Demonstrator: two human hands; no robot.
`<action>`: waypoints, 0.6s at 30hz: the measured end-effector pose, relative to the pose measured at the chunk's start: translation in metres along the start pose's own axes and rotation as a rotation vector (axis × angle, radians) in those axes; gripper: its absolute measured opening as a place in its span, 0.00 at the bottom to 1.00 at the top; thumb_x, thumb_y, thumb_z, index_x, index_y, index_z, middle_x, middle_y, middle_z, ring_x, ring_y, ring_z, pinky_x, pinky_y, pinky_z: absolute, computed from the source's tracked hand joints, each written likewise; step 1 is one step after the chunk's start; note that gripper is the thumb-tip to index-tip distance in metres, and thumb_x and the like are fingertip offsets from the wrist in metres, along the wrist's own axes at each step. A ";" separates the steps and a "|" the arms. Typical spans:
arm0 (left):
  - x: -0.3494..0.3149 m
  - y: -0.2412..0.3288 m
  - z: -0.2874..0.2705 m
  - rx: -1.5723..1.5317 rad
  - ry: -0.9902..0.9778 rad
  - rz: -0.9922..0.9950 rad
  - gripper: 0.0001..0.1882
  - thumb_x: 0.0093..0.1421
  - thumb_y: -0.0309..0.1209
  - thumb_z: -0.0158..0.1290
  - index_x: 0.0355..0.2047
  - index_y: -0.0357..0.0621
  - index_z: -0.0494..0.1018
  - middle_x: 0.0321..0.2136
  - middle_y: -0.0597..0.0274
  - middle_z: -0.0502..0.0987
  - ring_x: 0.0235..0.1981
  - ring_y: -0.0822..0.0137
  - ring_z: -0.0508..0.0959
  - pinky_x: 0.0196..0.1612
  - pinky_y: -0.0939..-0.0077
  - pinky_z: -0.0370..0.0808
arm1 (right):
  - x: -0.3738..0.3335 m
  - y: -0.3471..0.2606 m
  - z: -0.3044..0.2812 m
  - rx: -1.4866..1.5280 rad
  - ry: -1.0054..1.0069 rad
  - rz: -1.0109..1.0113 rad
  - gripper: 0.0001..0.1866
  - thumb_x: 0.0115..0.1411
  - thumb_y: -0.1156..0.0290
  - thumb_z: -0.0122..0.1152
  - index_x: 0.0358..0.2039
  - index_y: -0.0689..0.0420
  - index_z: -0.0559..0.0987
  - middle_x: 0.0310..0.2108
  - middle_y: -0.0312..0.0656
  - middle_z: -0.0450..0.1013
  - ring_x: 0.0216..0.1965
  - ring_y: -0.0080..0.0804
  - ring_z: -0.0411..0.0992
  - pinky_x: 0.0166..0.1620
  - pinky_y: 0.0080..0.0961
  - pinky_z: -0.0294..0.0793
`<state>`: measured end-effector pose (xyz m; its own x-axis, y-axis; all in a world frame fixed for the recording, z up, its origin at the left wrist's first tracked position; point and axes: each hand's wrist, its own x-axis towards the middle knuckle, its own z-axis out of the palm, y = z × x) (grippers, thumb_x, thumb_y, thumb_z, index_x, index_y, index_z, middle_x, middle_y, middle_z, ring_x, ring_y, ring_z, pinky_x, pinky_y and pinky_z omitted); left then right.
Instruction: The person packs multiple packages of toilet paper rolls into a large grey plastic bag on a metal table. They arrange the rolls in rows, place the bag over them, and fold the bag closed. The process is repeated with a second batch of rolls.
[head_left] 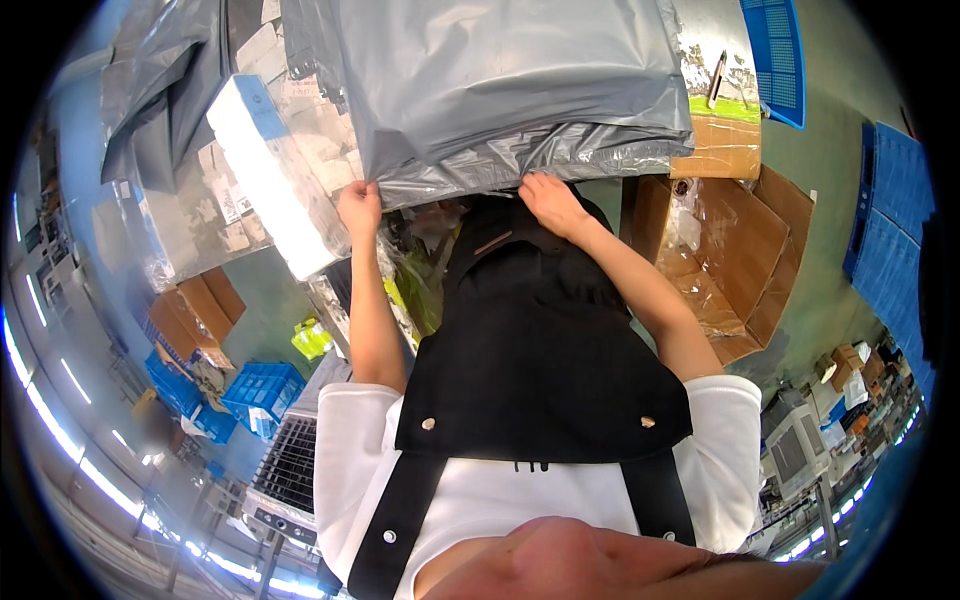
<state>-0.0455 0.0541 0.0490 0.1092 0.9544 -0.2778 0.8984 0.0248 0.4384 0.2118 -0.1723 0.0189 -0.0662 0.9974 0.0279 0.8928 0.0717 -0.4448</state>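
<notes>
A large grey plastic bag (500,85) lies spread over the table in front of me, its near edge wrinkled and hanging toward my apron. My left hand (359,208) pinches the near left corner of the bag between thumb and fingers. Farther right along the same edge, my right hand (552,204) grips the plastic with its fingers closed. Whatever the bag may contain is hidden. Just left of my left hand stands a long white box (275,180) with a blue patch on its far end.
Another dark grey plastic sheet (165,95) lies at the far left. An open cardboard box (725,245) sits below the table's right side. A pen-like tool (717,80) rests on the right tabletop, near a blue basket (778,60). Blue crates (262,395) stand on the floor at left.
</notes>
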 end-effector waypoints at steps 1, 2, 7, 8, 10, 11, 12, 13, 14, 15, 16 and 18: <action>-0.002 0.000 0.003 -0.014 -0.011 -0.013 0.11 0.49 0.34 0.54 0.24 0.37 0.75 0.19 0.51 0.75 0.23 0.57 0.75 0.32 0.66 0.70 | -0.010 -0.003 0.000 0.005 -0.039 -0.029 0.07 0.47 0.73 0.50 0.29 0.58 0.70 0.32 0.42 0.66 0.37 0.36 0.66 0.37 0.28 0.68; -0.001 -0.001 0.008 -0.029 -0.024 -0.023 0.11 0.49 0.34 0.54 0.24 0.37 0.75 0.18 0.51 0.75 0.23 0.57 0.75 0.31 0.65 0.70 | -0.019 -0.003 -0.003 0.009 -0.076 -0.054 0.07 0.47 0.73 0.49 0.29 0.58 0.71 0.33 0.42 0.66 0.37 0.35 0.66 0.37 0.27 0.68; 0.011 -0.027 0.003 -0.029 -0.021 -0.022 0.11 0.49 0.34 0.54 0.27 0.38 0.76 0.21 0.52 0.77 0.24 0.61 0.77 0.32 0.69 0.71 | -0.108 0.037 -0.039 0.218 -0.220 0.269 0.16 0.37 0.82 0.55 0.30 0.60 0.68 0.31 0.47 0.67 0.38 0.47 0.67 0.41 0.36 0.69; 0.011 -0.025 -0.002 -0.085 -0.065 -0.020 0.11 0.50 0.33 0.54 0.27 0.36 0.76 0.20 0.54 0.77 0.24 0.65 0.76 0.31 0.71 0.71 | -0.145 0.048 -0.040 0.147 -0.157 0.382 0.17 0.37 0.83 0.55 0.31 0.59 0.68 0.32 0.47 0.67 0.39 0.48 0.67 0.41 0.37 0.69; 0.014 -0.030 -0.007 -0.207 -0.144 -0.015 0.11 0.51 0.32 0.54 0.27 0.34 0.75 0.20 0.56 0.77 0.24 0.69 0.75 0.30 0.73 0.70 | -0.225 0.061 -0.062 0.069 -0.205 0.697 0.15 0.39 0.82 0.53 0.31 0.59 0.68 0.30 0.49 0.66 0.38 0.51 0.66 0.41 0.39 0.68; 0.012 -0.024 -0.010 -0.232 -0.171 -0.043 0.11 0.52 0.32 0.54 0.27 0.34 0.75 0.20 0.61 0.76 0.24 0.73 0.73 0.30 0.77 0.69 | -0.280 0.071 -0.065 0.001 -0.226 0.766 0.11 0.41 0.81 0.52 0.29 0.59 0.67 0.30 0.50 0.67 0.37 0.50 0.67 0.40 0.41 0.68; 0.011 -0.019 -0.012 -0.290 -0.191 -0.050 0.10 0.53 0.33 0.55 0.25 0.36 0.74 0.18 0.65 0.73 0.22 0.75 0.69 0.28 0.79 0.66 | -0.325 0.072 -0.073 -0.025 -0.418 0.924 0.16 0.42 0.77 0.55 0.36 0.60 0.70 0.36 0.52 0.69 0.40 0.49 0.68 0.42 0.40 0.69; 0.009 -0.017 -0.014 -0.349 -0.212 -0.058 0.10 0.53 0.33 0.55 0.24 0.39 0.74 0.17 0.70 0.70 0.20 0.78 0.66 0.26 0.81 0.63 | -0.362 0.079 -0.080 -0.035 -0.618 1.058 0.17 0.44 0.75 0.55 0.38 0.60 0.71 0.36 0.52 0.70 0.40 0.49 0.69 0.41 0.40 0.69; 0.004 -0.016 -0.015 -0.412 -0.232 -0.073 0.10 0.53 0.34 0.56 0.22 0.41 0.73 0.15 0.75 0.66 0.18 0.81 0.62 0.23 0.83 0.60 | -0.386 0.091 -0.086 -0.013 -0.855 1.193 0.17 0.45 0.74 0.55 0.39 0.60 0.72 0.37 0.53 0.71 0.39 0.49 0.70 0.41 0.39 0.70; 0.000 -0.019 -0.019 -0.435 -0.302 -0.077 0.11 0.55 0.38 0.55 0.25 0.43 0.73 0.17 0.75 0.66 0.19 0.81 0.63 0.25 0.84 0.60 | -0.400 0.111 -0.091 0.021 -1.023 1.286 0.18 0.46 0.73 0.55 0.41 0.59 0.73 0.37 0.54 0.71 0.39 0.48 0.71 0.41 0.39 0.70; -0.006 -0.026 -0.020 -0.440 -0.271 -0.098 0.14 0.56 0.41 0.54 0.29 0.42 0.73 0.20 0.73 0.69 0.21 0.81 0.64 0.26 0.85 0.61 | -0.400 0.138 -0.098 0.063 -1.036 1.317 0.19 0.48 0.71 0.55 0.43 0.59 0.73 0.37 0.55 0.72 0.38 0.48 0.72 0.40 0.38 0.71; -0.005 -0.030 -0.027 -0.500 -0.179 -0.121 0.16 0.57 0.42 0.52 0.32 0.40 0.73 0.23 0.71 0.71 0.24 0.80 0.66 0.27 0.85 0.63 | -0.349 0.155 -0.116 0.249 -0.475 1.004 0.14 0.54 0.69 0.54 0.40 0.59 0.77 0.33 0.49 0.76 0.32 0.42 0.74 0.34 0.36 0.72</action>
<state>-0.0847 0.0564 0.0608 0.1281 0.8714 -0.4736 0.6018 0.3113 0.7354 0.4247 -0.5090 0.0442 0.4188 0.4971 -0.7599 0.5277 -0.8143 -0.2419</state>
